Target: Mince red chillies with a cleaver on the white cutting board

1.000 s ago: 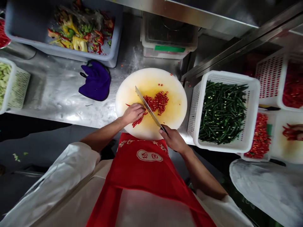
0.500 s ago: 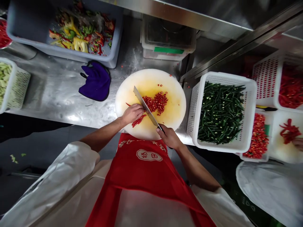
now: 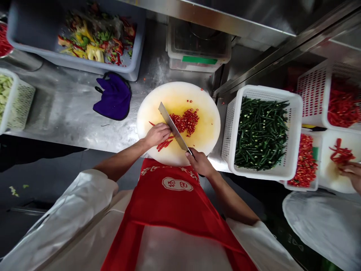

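A round white cutting board (image 3: 205, 109) with a yellowish middle lies on the steel counter. My right hand (image 3: 200, 162) is closed on the handle of a knife (image 3: 174, 128), whose broad blade slants up and left across the board. Against the blade's left side, my left hand (image 3: 157, 134) presses thin red chilies with curled fingers. Whole chilies (image 3: 165, 143) stick out below that hand. To the right of the blade sits a pile of chopped red chili (image 3: 189, 121), with a few loose rings above it.
A white basket of green chilies (image 3: 261, 135) stands right of the board. Farther right, a co-worker's hand (image 3: 352, 174) touches red strips on another board. A purple cloth (image 3: 114, 97) and a grey bin of pepper scraps (image 3: 93, 64) are at the left.
The co-worker's hand has come further into view over the red strips at the right. The view has shifted slightly; my hands and the knife have hardly moved on the board.
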`<state>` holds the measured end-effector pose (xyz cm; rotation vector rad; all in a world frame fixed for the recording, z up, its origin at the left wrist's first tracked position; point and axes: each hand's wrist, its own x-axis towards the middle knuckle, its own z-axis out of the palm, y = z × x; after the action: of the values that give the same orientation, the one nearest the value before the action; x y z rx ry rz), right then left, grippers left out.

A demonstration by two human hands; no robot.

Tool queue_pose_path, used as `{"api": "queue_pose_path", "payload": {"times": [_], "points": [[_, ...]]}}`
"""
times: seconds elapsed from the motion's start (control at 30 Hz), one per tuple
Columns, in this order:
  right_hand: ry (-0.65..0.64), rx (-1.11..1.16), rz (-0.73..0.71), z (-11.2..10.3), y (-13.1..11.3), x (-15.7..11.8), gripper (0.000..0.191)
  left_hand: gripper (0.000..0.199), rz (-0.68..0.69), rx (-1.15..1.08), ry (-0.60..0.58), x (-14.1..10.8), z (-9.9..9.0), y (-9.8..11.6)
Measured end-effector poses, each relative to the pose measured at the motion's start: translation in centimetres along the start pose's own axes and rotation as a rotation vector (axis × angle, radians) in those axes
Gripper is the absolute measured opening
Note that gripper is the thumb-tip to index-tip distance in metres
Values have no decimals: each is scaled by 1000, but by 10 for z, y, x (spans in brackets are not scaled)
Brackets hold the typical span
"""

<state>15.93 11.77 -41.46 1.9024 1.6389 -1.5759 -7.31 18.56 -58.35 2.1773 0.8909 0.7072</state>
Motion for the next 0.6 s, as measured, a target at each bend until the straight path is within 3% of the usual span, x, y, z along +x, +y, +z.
{"api": "queue_pose_path", "payload": {"times": [0.13, 0.23, 0.3, 0.37, 0.47, 0.53, 0.6], "points": [[-10, 92, 2, 0, 4, 5, 41, 28, -85, 6, -15, -8, -12, 10], [-28, 61, -47, 1, 7, -2, 46, 56, -108, 66, -57, -18, -17, 20], [-57, 58, -76, 5, 9, -6, 56, 62, -114, 93, -56, -23, -14, 24], [-51, 65, -81, 9, 11, -8, 59, 52, -153, 78, 13, -22, -7, 26], [18, 54, -57, 13, 12, -8, 54, 32, -272, -2, 214, -15, 2, 27], [43, 46, -44, 14, 12, -9, 51, 27, -367, -56, 345, -11, 3, 29], [47, 40, -50, 14, 11, -9, 50, 28, -399, -65, 377, -11, -2, 32]]}}
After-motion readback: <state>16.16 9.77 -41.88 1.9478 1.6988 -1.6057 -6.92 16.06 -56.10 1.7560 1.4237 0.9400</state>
